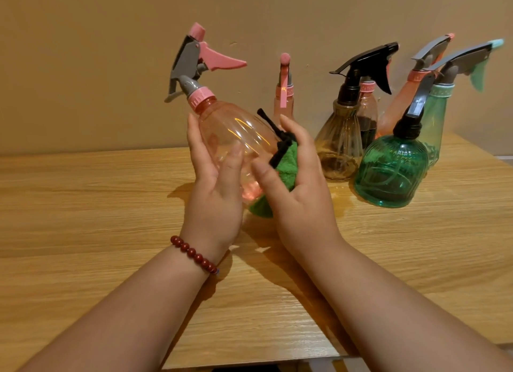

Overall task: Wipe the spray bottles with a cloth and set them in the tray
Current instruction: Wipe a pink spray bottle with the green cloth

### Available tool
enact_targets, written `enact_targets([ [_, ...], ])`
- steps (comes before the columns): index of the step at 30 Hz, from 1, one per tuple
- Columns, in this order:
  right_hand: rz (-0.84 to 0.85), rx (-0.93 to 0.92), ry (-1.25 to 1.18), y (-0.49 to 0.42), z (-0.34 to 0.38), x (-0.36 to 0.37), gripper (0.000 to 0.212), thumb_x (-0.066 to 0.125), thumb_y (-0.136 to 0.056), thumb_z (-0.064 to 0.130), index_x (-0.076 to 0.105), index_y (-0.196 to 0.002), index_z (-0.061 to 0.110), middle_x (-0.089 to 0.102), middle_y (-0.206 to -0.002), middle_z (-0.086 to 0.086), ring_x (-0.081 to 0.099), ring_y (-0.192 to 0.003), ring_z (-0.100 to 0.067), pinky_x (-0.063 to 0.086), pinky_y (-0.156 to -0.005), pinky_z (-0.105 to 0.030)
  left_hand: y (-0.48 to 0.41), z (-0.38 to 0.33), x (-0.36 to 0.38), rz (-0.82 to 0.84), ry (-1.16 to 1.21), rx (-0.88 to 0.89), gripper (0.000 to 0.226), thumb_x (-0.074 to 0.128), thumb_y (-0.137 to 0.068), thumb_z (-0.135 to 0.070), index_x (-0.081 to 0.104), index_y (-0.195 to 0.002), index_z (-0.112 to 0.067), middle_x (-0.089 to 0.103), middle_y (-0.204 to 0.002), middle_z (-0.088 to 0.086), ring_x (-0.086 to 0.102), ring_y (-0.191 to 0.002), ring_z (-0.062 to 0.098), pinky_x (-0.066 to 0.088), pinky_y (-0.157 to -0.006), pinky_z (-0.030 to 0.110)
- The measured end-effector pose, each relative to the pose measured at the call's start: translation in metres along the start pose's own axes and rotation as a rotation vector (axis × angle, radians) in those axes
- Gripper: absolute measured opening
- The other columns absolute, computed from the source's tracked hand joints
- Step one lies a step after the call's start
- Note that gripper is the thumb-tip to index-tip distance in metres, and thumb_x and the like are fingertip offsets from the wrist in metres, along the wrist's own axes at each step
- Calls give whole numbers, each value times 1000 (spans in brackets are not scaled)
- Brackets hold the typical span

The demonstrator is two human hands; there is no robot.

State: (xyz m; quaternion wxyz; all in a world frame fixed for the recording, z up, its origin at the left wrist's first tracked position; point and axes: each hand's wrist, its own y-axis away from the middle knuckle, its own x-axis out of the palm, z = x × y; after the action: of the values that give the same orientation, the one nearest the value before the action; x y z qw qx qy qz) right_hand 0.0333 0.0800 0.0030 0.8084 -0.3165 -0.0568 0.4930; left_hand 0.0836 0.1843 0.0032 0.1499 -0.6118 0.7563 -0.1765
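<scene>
We are gripping the pink spray bottle (236,133) in our left hand (213,194), our right hand (299,197) clutching a green cloth (287,167) against its right side, 6 other bottles (391,172) standing farther right

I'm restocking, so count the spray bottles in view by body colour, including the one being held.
Pink spray bottles: 4
Green spray bottles: 2
Amber spray bottle: 1
Total: 7

Glossy clear-pink plastic bottle (236,133), fuzzy green cloth (286,166), matt wood-grain table (97,205).
</scene>
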Motion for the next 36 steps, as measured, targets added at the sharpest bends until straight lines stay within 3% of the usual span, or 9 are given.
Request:
enact_targets([
  [3,-15,48,11,-1,0,-5,76,74,-75,50,35,-138,36,46,-136,14,44,-125,1,40,-102,-19,-1,4,-4,80,62,-67,71,44,-84,-60,3,-142,-61,24,-159,5,31,-142,31,30,-112,57],
  [7,-37,133,-91,-3,-1,-10,61,71,-76,51,46,-129,34,60,-113,21,57,-106,5,47,-89,-18,4,-5,-10,24,-485,258,65,33,-98,-45,4,-154,-33,-14,-162,-3,-6,-143,-9,9,-114,13],
  [10,-9,179,-101,-4,0,-10,53,68,-76,56,52,-121,32,64,-102,20,60,-96,6,48,-81,-14,5,-7,-21,-34,-757,585,48,41,-97,-29,43,-142,-12,27,-155,11,17,-147,27,15,-120,37],
  [15,73,171,-47,-2,2,-12,42,64,-80,51,55,-115,29,63,-95,20,58,-90,12,41,-71,-6,-1,-5,-37,64,-822,611,43,37,-97,-26,54,-134,-11,52,-138,1,39,-137,22,26,-114,52],
  [20,226,101,190,2,0,-8,43,60,-86,51,50,-122,29,60,-100,15,55,-91,6,39,-71,-5,-3,1,-41,235,-835,406,50,27,-96,-34,56,-132,-16,58,-132,0,46,-127,13,28,-111,28],
  [25,247,116,338,1,-1,-8,62,34,-82,69,45,-129,31,59,-109,9,53,-96,-7,40,-71,-18,-1,8,-40,230,-798,307,56,19,-95,-38,63,-123,-17,63,-122,-2,45,-125,14,4,-101,-2],
  [30,85,110,431,0,6,-15,48,30,-94,61,51,-120,26,61,-105,3,56,-94,-15,43,-72,-33,0,8,-37,194,-807,295,60,15,-94,-40,63,-121,-16,63,-121,-2,43,-123,11,-3,-96,-6],
  [33,39,229,321,-6,11,-23,34,30,-98,53,51,-110,30,59,-106,6,53,-97,-10,38,-70,-21,3,6,-33,158,-827,298,57,20,-95,-42,63,-123,-17,64,-118,-2,43,-115,9,3,-99,-1],
  [36,84,347,219,-1,10,-28,35,31,-102,44,51,-127,29,46,-118,4,45,-93,6,31,-72,-3,1,7,-32,175,-811,273,55,24,-94,-43,64,-122,-19,61,-121,-5,47,-116,11,19,-96,11],
])
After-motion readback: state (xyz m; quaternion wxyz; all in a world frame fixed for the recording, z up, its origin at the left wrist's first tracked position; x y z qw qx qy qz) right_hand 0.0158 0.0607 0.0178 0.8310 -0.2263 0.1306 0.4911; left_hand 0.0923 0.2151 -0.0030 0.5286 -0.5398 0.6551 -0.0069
